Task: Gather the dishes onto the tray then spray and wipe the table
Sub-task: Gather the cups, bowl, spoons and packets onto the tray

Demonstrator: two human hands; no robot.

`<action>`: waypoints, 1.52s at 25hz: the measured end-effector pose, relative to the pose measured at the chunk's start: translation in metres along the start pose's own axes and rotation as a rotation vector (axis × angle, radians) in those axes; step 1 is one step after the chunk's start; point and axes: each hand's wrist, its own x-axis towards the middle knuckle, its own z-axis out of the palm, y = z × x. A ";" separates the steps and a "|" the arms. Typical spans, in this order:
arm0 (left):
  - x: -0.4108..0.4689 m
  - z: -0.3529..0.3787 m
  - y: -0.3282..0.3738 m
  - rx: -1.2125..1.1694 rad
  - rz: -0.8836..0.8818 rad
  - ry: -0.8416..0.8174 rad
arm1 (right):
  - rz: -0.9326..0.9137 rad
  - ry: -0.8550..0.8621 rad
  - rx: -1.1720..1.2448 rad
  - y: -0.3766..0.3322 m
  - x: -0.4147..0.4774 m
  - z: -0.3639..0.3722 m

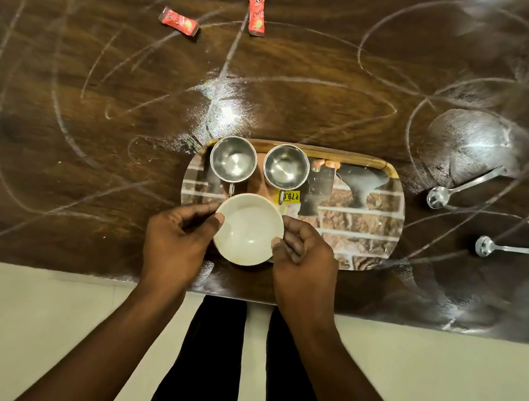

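Note:
A white bowl sits at the near left corner of a printed tray on the dark wooden table. My left hand grips its left rim and my right hand grips its right rim. Two steel cups stand side by side at the far edge of the tray. Two steel spoons lie on the table to the right of the tray.
Two red sachets lie on the far part of the table. White chalky scribbles and smears cover the tabletop. The table's near edge runs just below my hands, with pale floor beyond it.

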 end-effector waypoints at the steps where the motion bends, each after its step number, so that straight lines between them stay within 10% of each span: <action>1: -0.003 0.000 0.000 0.022 0.035 0.032 | -0.001 -0.013 0.022 -0.001 -0.001 -0.003; 5: -0.026 0.005 0.017 0.221 0.339 0.220 | -0.009 -0.003 0.063 -0.002 0.001 -0.036; 10: -0.052 0.067 0.051 0.234 0.609 -0.011 | -0.003 0.104 0.063 -0.001 0.027 -0.121; 17: 0.022 0.108 0.129 0.076 0.633 0.044 | -0.033 0.078 0.077 -0.041 0.090 -0.168; 27: 0.229 0.069 0.165 0.280 0.381 0.044 | -0.234 -0.103 -0.029 -0.158 0.223 0.003; 38: 0.262 0.104 0.180 0.119 0.307 -0.010 | -0.196 -0.047 -0.216 -0.204 0.317 0.088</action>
